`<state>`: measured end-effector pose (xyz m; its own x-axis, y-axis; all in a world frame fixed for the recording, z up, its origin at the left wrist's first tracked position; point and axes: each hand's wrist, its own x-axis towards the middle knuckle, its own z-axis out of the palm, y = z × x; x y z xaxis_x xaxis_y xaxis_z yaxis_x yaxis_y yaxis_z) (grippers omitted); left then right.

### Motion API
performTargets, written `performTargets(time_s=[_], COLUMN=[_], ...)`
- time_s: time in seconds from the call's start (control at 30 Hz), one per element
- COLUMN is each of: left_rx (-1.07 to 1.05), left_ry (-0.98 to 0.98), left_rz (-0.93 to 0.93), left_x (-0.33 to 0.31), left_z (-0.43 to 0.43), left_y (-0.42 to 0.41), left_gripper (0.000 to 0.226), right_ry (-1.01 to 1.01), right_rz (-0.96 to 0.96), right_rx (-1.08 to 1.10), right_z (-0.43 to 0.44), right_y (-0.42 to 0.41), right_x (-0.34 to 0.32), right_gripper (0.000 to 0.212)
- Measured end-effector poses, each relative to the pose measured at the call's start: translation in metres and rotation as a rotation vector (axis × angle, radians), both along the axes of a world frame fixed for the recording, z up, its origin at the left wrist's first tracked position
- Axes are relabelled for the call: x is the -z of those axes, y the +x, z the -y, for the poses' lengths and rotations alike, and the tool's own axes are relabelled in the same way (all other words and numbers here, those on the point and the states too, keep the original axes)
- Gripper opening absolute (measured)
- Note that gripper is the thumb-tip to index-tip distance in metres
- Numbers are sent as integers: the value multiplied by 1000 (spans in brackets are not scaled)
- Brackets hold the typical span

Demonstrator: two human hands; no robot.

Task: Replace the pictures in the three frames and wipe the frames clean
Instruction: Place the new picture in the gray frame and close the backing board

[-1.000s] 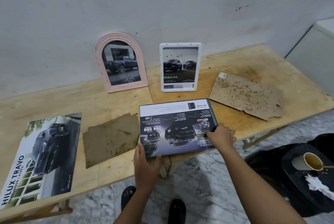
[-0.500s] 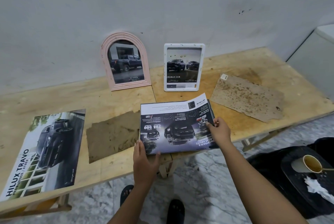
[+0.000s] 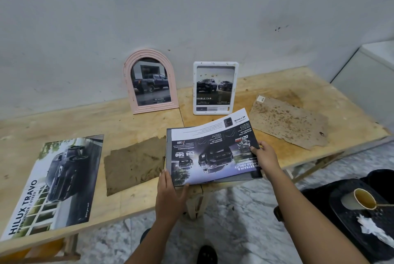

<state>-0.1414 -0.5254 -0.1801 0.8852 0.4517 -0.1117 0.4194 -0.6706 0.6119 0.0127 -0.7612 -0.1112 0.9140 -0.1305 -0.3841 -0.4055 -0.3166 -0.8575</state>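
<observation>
The wooden counter (image 3: pixel 213 182) stands against a grey wall and carries everything. Taking the flat grey frame (image 3: pixel 169 150) at its front edge as the landmark: the largest sheet, a truck poster (image 3: pixel 55 182) reading HILUX TRAVO, lies flat well to the left of the frame, near the counter's left end. Between that poster and the frame lies a brown, rough-edged backing board (image 3: pixel 134 163), its right edge just beside the frame. A second, stained backing board (image 3: pixel 287 123) lies to the right of the frame and a little behind it.

On the frame rests a printed truck picture (image 3: pixel 213 153), upside down to the viewer. Its far right corner curls up off the frame, while its near left corner stays low.

Behind the frame, propped upright at the wall, stand a pink arched frame (image 3: pixel 150 81) to the left and a white rectangular frame (image 3: pixel 215 88) straight behind; each holds a truck picture.

The left hand (image 3: pixel 170 193) grips the picture's near left corner at the counter's edge, thumb on top, fingers beneath. The right hand (image 3: pixel 265 157) pinches the picture's right edge, fingertips on the printed face, lifting that side above the frame.

On the floor to the right of the frame, a black tray (image 3: pixel 345 219) holds a paper cup (image 3: pixel 360 199) and crumpled tissue (image 3: pixel 371 227).
</observation>
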Motion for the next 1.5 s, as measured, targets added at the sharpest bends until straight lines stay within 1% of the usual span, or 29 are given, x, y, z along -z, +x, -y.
performTargets(time_s=[0.07, 0.1, 0.2, 0.23, 0.3, 0.37, 0.53, 0.63, 0.7, 0.73, 0.8, 0.83, 0.87, 0.93, 1.0, 1.07, 1.13, 1.23, 1.3, 1.4, 1.43, 1.5], left_rx=[-1, -8, -90, -117, -127, -83, 164, 275, 285, 285, 342, 366, 382, 373, 316, 244, 163, 41, -22, -105, -130, -198], left_ry=[12, 17, -47, -61, -62, -82, -97, -91, -130, -202, -370, -424, -466, -549, -619, -662, -694, -679, -685, -694, -700, -699], left_rz=[-15, -10, -51, -32, 42, 105, 240, 294, 321, 323, 340, 357, 374, 401, 434, 449, 445, 457, 459, 479, 495, 531], left_x=[4, 7, -5, -10, -22, -42, -101, -136, -160, -173, -197, -206, -215, -228, -234, -234, -231, -224, -220, -219, -219, -218], left_z=[-2, -1, 2, 1, -2, -9, -27, -33, -37, -40, -46, -51, -55, -63, -74, -88, -108, -147, -172, -223, -241, -282], left_y=[1, 2, 12, 16, 29, 46, 99, 124, 136, 140, 141, 141, 137, 128, 118, 107, 91, 65, 48, 21, 13, -1], left_gripper=[87, 83, 62, 60, 61, 63, 63, 79, 86, 83, 62, 51, 42, 30, 21, 16, 17, 23, 23, 22, 22, 21], right_ry=[25, 38, 69, 74, 84, 96, 131, 146, 146, 144, 144, 161, 198, 315, 443, 519, 566, 574, 603, 689, 695, 671], right_rz=[22, 32, 70, 85, 126, 181, 342, 405, 423, 444, 526, 576, 619, 657, 635, 572, 480, 341, 288, 235, 226, 201], right_rx=[27, 35, 52, 56, 57, 47, 6, -117, -218, -264, -292, -268, -234, -171, -152, -146, -193, -320, -351, -342, -351, -400], right_z=[1, 1, 2, 2, 3, 3, -8, -18, -23, -24, -26, -28, -31, -41, -57, -74, -100, -150, -184, -243, -262, -302], right_y=[-2, -3, -3, -3, -2, -1, 4, 8, 10, 12, 17, 20, 24, 28, 32, 36, 36, 27, 17, 4, 1, -10], right_x=[-7, -10, -20, -24, -33, -44, -88, -121, -143, -154, -174, -183, -190, -202, -204, -195, -181, -162, -153, -143, -141, -137], right_gripper=[9, 11, 20, 20, 15, 14, 21, 21, 22, 19, 9, 8, 12, 17, 22, 29, 34, 44, 42, 41, 36, 19])
